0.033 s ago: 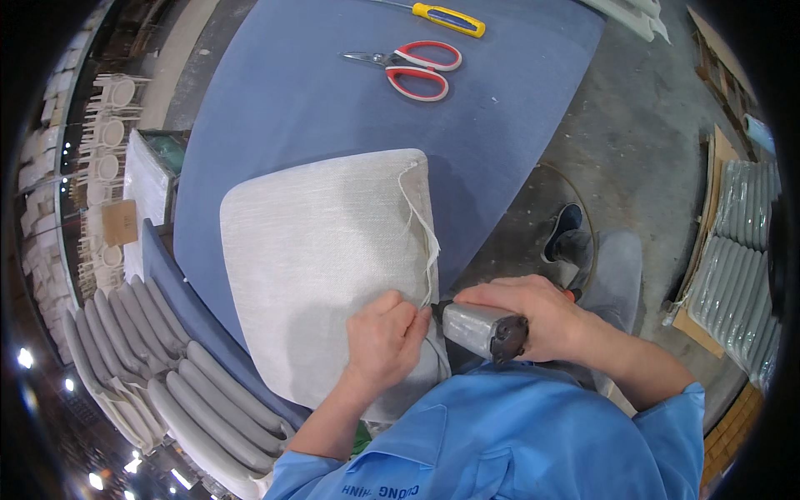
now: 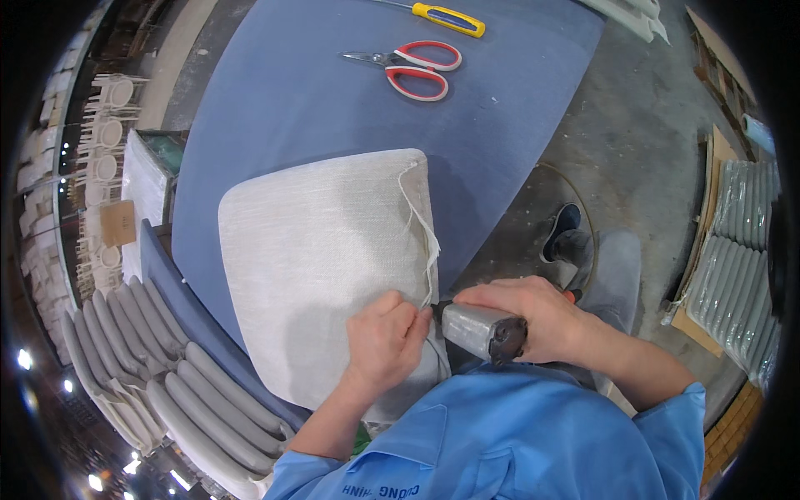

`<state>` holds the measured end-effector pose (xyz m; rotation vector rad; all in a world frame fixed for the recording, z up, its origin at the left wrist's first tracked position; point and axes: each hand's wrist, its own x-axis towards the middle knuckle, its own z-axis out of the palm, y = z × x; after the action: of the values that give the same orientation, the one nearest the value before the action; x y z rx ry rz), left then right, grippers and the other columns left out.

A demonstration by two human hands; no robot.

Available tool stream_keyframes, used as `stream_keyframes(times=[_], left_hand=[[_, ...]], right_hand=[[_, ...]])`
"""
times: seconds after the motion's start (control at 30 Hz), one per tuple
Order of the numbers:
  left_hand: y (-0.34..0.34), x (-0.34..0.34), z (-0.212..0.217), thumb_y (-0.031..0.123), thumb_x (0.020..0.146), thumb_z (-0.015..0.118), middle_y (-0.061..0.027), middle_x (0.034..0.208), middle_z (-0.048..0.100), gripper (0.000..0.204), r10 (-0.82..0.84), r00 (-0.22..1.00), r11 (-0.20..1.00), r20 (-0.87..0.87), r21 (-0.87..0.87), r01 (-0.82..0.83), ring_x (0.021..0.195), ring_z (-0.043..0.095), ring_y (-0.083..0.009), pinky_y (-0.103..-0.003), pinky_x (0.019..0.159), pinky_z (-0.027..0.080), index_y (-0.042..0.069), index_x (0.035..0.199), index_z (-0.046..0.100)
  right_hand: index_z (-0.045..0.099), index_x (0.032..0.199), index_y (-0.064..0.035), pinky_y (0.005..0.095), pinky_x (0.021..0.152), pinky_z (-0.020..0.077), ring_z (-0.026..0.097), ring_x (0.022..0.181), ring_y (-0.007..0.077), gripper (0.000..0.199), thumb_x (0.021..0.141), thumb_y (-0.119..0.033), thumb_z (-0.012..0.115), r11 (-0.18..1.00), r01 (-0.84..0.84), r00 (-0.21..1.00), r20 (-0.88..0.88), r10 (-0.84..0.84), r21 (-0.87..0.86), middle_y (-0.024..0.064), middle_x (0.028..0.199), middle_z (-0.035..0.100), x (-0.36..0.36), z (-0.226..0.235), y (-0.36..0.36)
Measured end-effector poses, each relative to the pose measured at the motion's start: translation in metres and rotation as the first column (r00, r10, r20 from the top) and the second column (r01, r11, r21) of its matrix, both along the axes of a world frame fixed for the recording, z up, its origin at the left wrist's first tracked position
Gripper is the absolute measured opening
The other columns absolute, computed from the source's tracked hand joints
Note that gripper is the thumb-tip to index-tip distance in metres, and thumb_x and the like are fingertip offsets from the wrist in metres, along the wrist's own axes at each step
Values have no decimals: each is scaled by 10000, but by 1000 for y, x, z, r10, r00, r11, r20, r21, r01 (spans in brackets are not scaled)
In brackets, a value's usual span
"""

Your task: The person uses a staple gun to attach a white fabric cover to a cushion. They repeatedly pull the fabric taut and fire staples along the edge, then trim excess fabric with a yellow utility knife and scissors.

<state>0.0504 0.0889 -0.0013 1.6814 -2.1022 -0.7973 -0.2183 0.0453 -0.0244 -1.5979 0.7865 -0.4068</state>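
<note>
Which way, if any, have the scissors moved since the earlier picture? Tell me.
No: against the table, the scissors lie in the same spot, pointing the same way.

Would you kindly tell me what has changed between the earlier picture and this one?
Nothing visibly moved or changed. The left hand still grips the edge of the pale cushion, the right hand still holds the grey tool, and scissors and screwdriver lie unmoved on the blue table.

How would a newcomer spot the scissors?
On the blue table, look past the pale cushion toward the picture's top. The scissors lie between it and the yellow-handled tool. Two red-and-white loop handles set them apart from that tool's straight grip.
</note>
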Motion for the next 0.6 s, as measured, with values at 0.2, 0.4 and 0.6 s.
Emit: stream_keyframes(times=[0.2,0.4,0.6], left_hand=[[3,-6,-1,57,959,810,-133,739,542,286,28,1000,1000,8,5,-28,606,567,-343,-463,564,427,24,743,625],[5,-10,7,68,996,775,-152,761,574,249,42,999,998,-3,-40,-42,623,569,-354,-476,594,445,-11,789,663],[26,-5,34,143,1056,744,-155,764,586,275,166,980,980,111,91,-176,678,585,-319,-446,632,457,-15,835,700]], right_hand=[[688,1359,-120,519,898,617,770,1070,425,581,818,-160,895,1000,17,997,-75,-17,-7,154,1128,791,7,13,3],[702,1406,-96,503,918,616,765,1091,431,656,773,-61,872,987,121,992,47,-117,-106,182,1155,783,-2,-2,20],[703,1446,-24,431,957,609,769,1108,410,766,704,-6,893,899,387,906,264,-330,-205,187,1229,783,-47,-3,36]])
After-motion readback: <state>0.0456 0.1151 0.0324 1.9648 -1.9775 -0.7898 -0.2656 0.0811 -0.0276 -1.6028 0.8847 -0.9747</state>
